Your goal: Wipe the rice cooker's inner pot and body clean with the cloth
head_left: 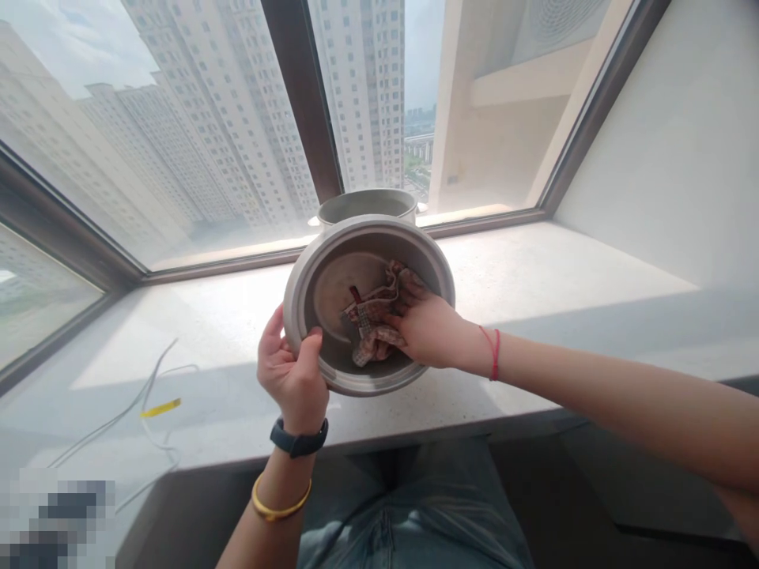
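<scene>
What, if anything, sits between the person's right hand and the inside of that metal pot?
Only the cloth: the right hand presses the crumpled patterned rag against the inside of the pot, so fabric lies between fingers and metal. The left hand grips the pot's rim directly, with nothing between.

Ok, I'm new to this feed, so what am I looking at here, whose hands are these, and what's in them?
This is one camera worn on a person's head, looking down at their own bare hands; there is no machine. The left hand has a grip on the rim of a metal pot, tilted so its inside faces the camera. The right hand presses a patterned cloth against the inside. A second pot stands behind it on the pale window ledge. White cables lie at the left.
</scene>
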A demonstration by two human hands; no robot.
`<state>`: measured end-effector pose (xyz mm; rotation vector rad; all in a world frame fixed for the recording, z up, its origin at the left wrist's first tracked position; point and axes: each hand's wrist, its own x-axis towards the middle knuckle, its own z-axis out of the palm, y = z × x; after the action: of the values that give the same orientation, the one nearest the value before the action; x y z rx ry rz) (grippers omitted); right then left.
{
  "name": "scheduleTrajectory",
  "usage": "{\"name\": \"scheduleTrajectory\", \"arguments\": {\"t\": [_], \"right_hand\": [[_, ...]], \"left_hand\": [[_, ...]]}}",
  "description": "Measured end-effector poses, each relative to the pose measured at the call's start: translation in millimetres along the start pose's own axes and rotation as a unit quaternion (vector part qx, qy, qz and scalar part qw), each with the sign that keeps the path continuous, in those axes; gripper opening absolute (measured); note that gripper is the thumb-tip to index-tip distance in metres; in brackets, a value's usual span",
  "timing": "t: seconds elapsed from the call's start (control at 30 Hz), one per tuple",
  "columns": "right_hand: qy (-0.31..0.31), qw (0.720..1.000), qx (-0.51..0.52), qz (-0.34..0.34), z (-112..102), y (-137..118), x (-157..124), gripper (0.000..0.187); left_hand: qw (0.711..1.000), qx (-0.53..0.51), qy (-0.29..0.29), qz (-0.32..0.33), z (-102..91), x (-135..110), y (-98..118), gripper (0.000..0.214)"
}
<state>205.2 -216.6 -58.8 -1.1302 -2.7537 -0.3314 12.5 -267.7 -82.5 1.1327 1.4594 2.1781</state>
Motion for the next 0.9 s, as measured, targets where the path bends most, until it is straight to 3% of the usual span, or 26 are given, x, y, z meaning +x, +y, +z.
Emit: {"name": "scheduleTrajectory", "arguments": {"t": [0.13,0.23,0.33,0.47,0.63,0.8,0.9], "right_hand": [[-0.086,0.986,0.141,-0.004,-8,-30,-4,0.046],[-0.079,0.959,0.266,-0.057,-9,-44,3,0.042],[-0.005,0.952,0.299,-0.069,3,-52,16,0.041],[0.137,0.97,0.202,-0.019,22,-59,37,0.046],[0.223,0.946,0.233,0.027,17,-54,66,0.05],[0.217,0.912,0.346,-0.021,1,-52,71,0.044],[0.122,0.941,0.312,-0.043,4,-51,53,0.038]], "left_hand": [[0.999,-0.028,0.024,-0.001,2.3,-3,-2,0.06],[1.0,-0.021,0.022,0.005,3.0,-7,-3,0.056],[0.999,-0.021,0.028,0.014,3.7,-10,-5,0.053],[0.999,-0.036,0.033,0.016,4.7,-12,-9,0.053],[0.997,-0.057,0.024,0.036,6.9,-17,-13,0.052],[0.997,-0.062,0.028,0.031,10.4,-13,-9,0.055],[0.995,-0.086,0.046,0.033,8.4,-3,-4,0.052]]}}
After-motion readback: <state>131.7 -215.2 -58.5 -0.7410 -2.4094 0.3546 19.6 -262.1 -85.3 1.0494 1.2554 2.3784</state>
